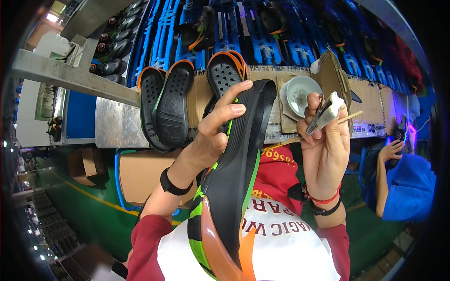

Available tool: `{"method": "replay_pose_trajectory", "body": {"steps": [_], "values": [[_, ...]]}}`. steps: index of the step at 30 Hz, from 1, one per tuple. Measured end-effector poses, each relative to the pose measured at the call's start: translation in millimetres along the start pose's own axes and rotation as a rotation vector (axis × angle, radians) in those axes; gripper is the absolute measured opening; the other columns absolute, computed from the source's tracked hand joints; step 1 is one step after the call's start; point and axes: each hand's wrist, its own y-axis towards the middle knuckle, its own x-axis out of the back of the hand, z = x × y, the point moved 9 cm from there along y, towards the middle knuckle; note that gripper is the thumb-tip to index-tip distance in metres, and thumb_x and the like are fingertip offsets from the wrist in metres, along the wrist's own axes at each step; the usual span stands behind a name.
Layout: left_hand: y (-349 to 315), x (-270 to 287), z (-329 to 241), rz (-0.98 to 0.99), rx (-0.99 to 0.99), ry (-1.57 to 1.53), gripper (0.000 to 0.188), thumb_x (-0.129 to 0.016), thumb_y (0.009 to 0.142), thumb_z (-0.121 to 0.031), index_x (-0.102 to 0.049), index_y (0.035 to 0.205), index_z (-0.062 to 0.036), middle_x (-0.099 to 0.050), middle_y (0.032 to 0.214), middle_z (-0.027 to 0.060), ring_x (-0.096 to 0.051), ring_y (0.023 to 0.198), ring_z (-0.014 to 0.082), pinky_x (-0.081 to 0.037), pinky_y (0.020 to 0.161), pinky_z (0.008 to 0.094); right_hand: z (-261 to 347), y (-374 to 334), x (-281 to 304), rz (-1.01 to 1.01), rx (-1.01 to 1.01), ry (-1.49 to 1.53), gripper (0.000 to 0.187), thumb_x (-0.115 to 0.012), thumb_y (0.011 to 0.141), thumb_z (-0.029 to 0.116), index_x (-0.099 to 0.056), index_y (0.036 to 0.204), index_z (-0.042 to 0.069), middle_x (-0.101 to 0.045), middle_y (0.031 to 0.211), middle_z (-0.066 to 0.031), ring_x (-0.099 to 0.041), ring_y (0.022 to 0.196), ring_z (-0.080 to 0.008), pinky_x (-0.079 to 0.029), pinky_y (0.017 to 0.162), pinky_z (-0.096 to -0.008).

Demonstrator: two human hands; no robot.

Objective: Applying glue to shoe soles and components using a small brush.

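My left hand [212, 129] grips a long black shoe sole [225, 178] with green and orange trim, its fingers along one side. The sole stands tilted in front of my chest. In my right hand [326, 150] is a thin wooden stick [350, 117], slanting down toward the sole. The same hand also pinches a white wad [332, 110] with a dark grey flat piece against it; I cannot make out its kind. Just behind that hand a white bowl [300, 91] sits on the bench.
More black soles with orange rims [173, 110] lie on the cardboard-covered bench [199, 100], left of centre. Beyond it runs a blue slatted conveyor [232, 28] carrying shoes. A cardboard flap [330, 70] stands by the bowl. At right, a person in blue [405, 187] holds a shoe.
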Motion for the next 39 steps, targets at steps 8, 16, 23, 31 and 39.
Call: {"method": "replay_pose_trajectory", "body": {"steps": [8,16,23,31,39], "values": [[3.0,0.2,-3.8,0.018,0.024,0.023,0.056,-0.032,0.094,-0.055,-0.041,0.124,-0.0076,-0.034,0.137,0.0316,-0.036,0.128,0.0421,-0.026,0.107,0.0492,-5.0,0.6,0.4,0.013,-0.015,0.032,0.023,-0.041,0.099,0.014,-0.042,0.119,0.004,-0.05,0.113,-0.0108,-0.04,0.069,-0.0039,-0.037,0.065,-0.0194],[-1.1,-1.1,-0.6,0.048,0.011,0.005,0.056,-0.032,0.095,-0.054,-0.042,0.123,-0.0063,-0.034,0.136,0.0332,-0.037,0.128,0.0419,-0.027,0.106,0.0489,-5.4,2.9,5.2,0.005,-0.005,0.012,0.019,-0.04,0.099,0.015,-0.043,0.116,0.005,-0.051,0.114,-0.0108,-0.039,0.069,-0.0036,-0.037,0.065,-0.0201],[2.3,-1.3,-6.4,0.01,-0.056,0.009,0.054,-0.031,0.096,-0.051,-0.04,0.123,-0.0048,-0.035,0.134,0.0346,-0.038,0.127,0.0422,-0.027,0.106,0.0486,-3.1,6.2,7.1,-0.092,-0.008,-0.092,0.014,-0.039,0.101,0.02,-0.044,0.107,0.008,-0.051,0.091,-0.0001,-0.037,0.066,-0.0034,-0.035,0.061,-0.0199],[-0.6,0.4,-0.6,0.041,-0.042,0.017,0.057,-0.033,0.095,-0.053,-0.042,0.124,-0.0049,-0.035,0.134,0.0347,-0.037,0.127,0.0425,-0.026,0.106,0.0492,1.1,8.6,15.3,-0.067,0.065,-0.059,0.02,-0.04,0.1,0.016,-0.044,0.113,0.003,-0.052,0.112,-0.0103,-0.039,0.068,-0.0041,-0.037,0.064,-0.0202],[-0.7,3.3,-1.1,0.038,-0.051,0.024,0.058,-0.033,0.094,-0.055,-0.042,0.123,-0.0044,-0.036,0.134,0.0344,-0.037,0.127,0.0424,-0.025,0.107,0.0493,-2.9,5.2,12.1,-0.036,0.043,-0.013,0.021,-0.04,0.099,0.016,-0.044,0.114,0.002,-0.052,0.114,-0.0115,-0.038,0.068,-0.0048,-0.036,0.065,-0.0202]]}}
